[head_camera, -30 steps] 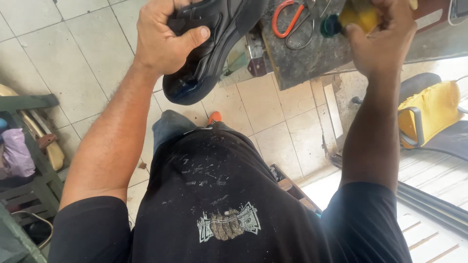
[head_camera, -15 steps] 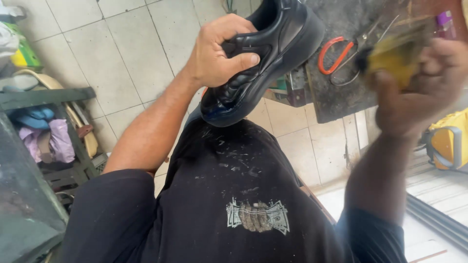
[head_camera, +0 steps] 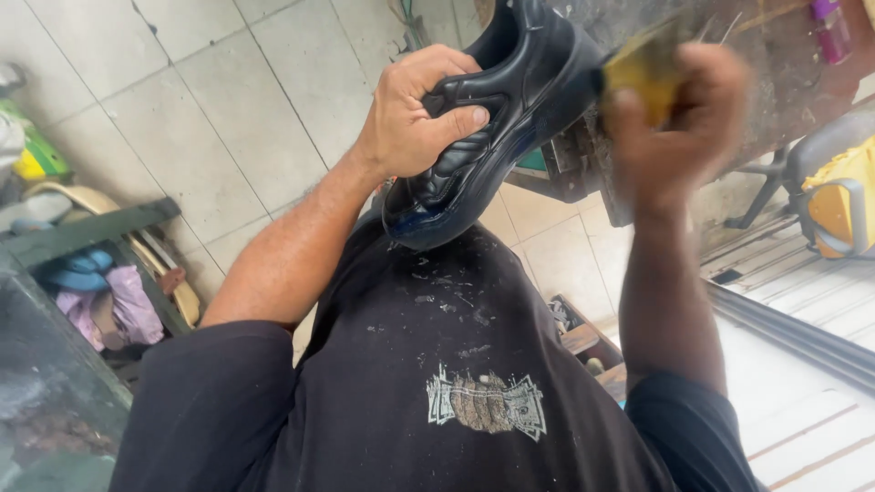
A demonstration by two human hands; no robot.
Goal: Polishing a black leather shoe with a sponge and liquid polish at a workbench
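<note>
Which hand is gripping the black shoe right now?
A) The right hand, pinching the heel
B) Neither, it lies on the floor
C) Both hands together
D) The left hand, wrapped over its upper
D: the left hand is wrapped over the upper of the black shoe, holding it up off the floor, while the blurred right hand holds a yellow object against its side.

Shoe (head_camera: pixel 492 118) is sitting at twelve o'clock in left hand (head_camera: pixel 415 118); right hand (head_camera: pixel 679 128) is lying at two o'clock, worktop (head_camera: pixel 784 82) behind it.
</note>
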